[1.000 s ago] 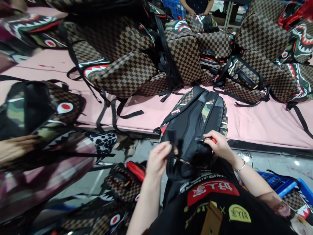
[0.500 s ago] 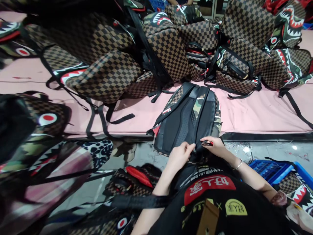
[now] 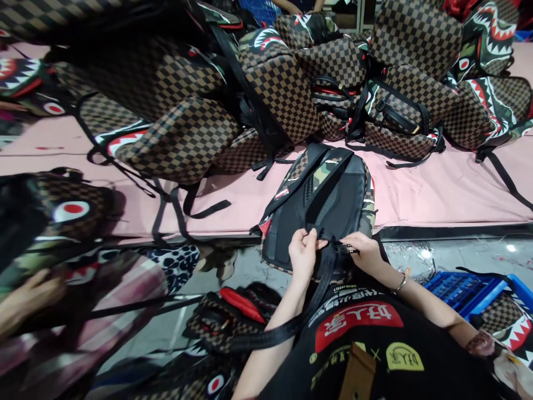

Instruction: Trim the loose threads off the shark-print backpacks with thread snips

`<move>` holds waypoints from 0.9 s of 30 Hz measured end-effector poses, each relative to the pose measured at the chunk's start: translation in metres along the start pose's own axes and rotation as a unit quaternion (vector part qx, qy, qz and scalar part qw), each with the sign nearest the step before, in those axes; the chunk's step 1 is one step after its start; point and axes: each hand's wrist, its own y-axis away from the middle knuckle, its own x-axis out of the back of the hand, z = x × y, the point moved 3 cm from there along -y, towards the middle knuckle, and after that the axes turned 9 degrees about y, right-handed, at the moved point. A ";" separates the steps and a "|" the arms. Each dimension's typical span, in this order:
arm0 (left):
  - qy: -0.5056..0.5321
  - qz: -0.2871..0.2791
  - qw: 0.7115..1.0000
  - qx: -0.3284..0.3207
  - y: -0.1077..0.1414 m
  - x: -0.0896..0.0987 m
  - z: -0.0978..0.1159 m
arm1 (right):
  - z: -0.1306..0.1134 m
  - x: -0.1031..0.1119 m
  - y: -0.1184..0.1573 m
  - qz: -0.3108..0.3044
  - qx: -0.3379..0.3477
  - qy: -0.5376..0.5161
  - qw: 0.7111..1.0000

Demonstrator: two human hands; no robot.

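A backpack (image 3: 333, 205) lies back panel up at the near edge of the pink table, leaning toward my body. Its back is black, with brown check and camouflage at the sides. My left hand (image 3: 303, 253) is closed in a pinch on a black shoulder strap (image 3: 328, 186) near the bag's lower part. Beside it, my right hand (image 3: 364, 251) touches the strap's end and is closed around a small dark tool (image 3: 350, 248) that looks like thread snips. Fingers hide most of this tool.
Several checked backpacks (image 3: 191, 139) are piled along the back of the pink table (image 3: 416, 194). A blue crate (image 3: 470, 294) with a bag stands at right. More bags (image 3: 233, 314) lie low at left. A co-worker's hand (image 3: 37, 294) is at far left.
My left hand has shifted left and slightly up, drawing the strap out of line. My right hand stays nearly in place. A co-worker's hand has come into view at left.
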 end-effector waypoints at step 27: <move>0.055 -0.021 0.998 -0.028 0.013 -0.033 0.002 | -0.010 0.031 -0.072 -0.153 -0.080 -0.234 0.957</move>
